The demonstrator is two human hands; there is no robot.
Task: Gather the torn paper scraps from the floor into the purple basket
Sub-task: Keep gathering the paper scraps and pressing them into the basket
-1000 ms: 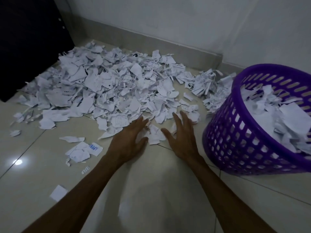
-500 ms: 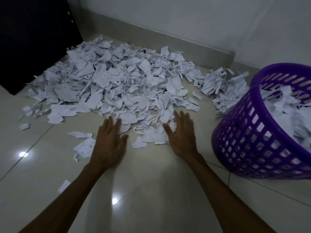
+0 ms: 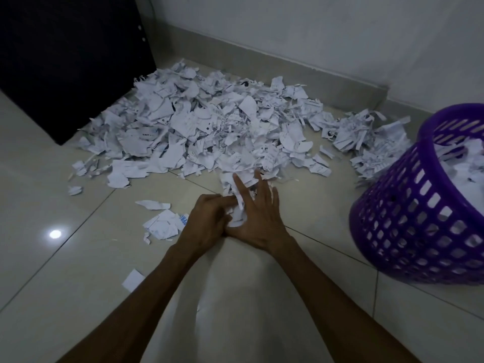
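A wide pile of torn white paper scraps (image 3: 209, 127) covers the tiled floor ahead of me. At its near edge my two hands meet around a small bunch of scraps (image 3: 237, 217). My left hand (image 3: 207, 224) has its fingers curled onto that bunch and presses it against my right hand (image 3: 259, 221). The right hand's fingers are straight and spread, cupping the scraps from the right. The purple basket (image 3: 406, 218) stands tilted at the right, with scraps inside it.
A black cabinet (image 3: 65, 61) stands at the back left, touching the pile. The wall and baseboard (image 3: 288, 61) run behind. A smaller heap (image 3: 366, 137) lies beside the basket. Loose scraps (image 3: 162, 224) lie left of my hands, and one piece (image 3: 133, 280) lies nearer.
My hands were apart and flat on the floor at the pile's edge. They have swept together, bunching scraps between them, and the left hand's fingers have curled.
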